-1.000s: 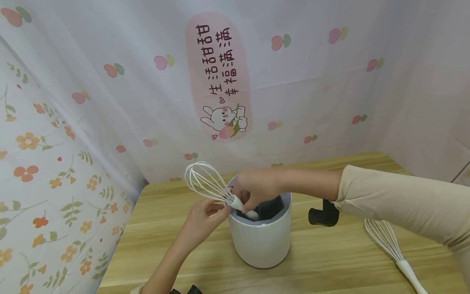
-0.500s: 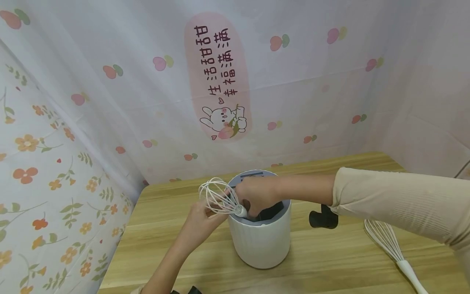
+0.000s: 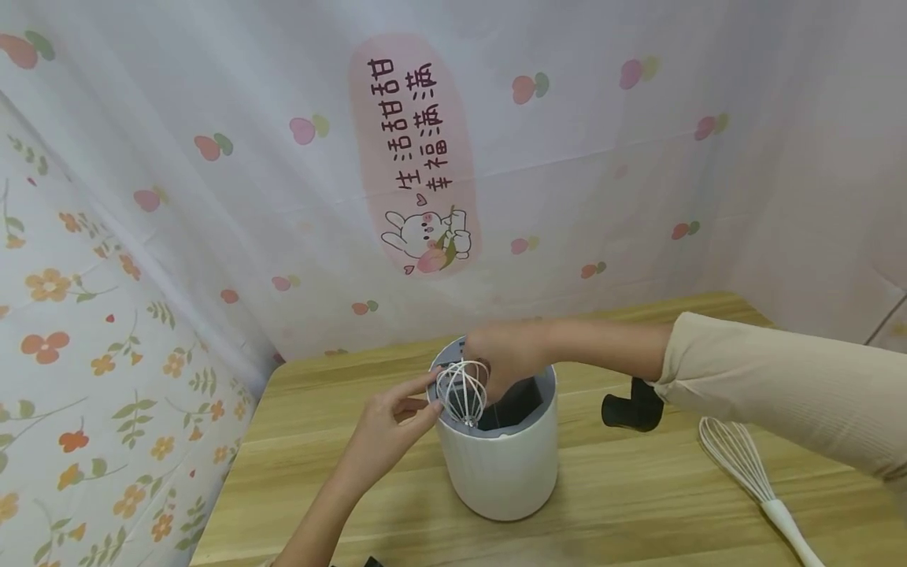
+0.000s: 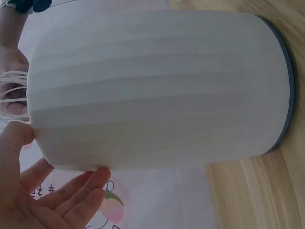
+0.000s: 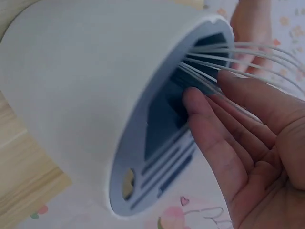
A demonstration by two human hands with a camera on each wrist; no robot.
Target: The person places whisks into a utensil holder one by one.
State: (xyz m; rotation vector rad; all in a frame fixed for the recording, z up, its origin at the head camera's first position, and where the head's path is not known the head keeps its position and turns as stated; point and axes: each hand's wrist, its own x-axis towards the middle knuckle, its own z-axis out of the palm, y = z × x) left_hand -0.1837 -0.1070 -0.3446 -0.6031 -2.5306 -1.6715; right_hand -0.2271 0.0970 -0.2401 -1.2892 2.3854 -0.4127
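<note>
A white whisk stands head up in a round white utensil holder, its handle hidden inside. My right hand is over the opening, right beside the whisk's wire head. In the right wrist view, the right hand has its thumb and fingers parted close to the wires, with a gap between the tips. My left hand touches the holder's left rim. In the left wrist view, the left hand lays its thumb at the rim and fairly straight fingertips against the ribbed wall.
Another white whisk lies on the wooden table at the right. The holder has a grey top insert with slots and a dark compartment. Printed curtains hang behind and at the left. A black strap piece hangs below the right wrist.
The whisk has gone from leaning left over the rim, handle pinched by the right hand, to upright with its handle down in the holder. The right hand's fingers have loosened. The left hand stays at the rim.
</note>
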